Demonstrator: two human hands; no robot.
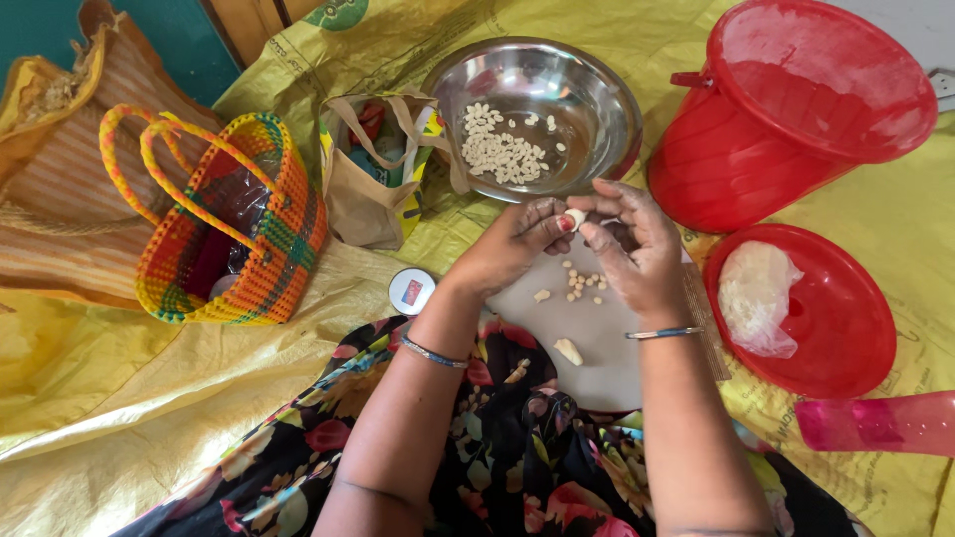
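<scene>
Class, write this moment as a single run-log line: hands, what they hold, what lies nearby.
left hand + right hand: pinch small dough piece | below: board with dough bits | ahead: steel bowl with more pieces | right: red bucket, red lid

We see two bare arms with no sleeves. The left hand has a thin silver and blue bangle around its wrist. The right hand has a thin silver bangle around its wrist too. One nail on the fingers of the left hand is painted red. Lower down we see a black dress with big flowers on it. The flowers are red, pink and yellow, with some green leaves.
</scene>
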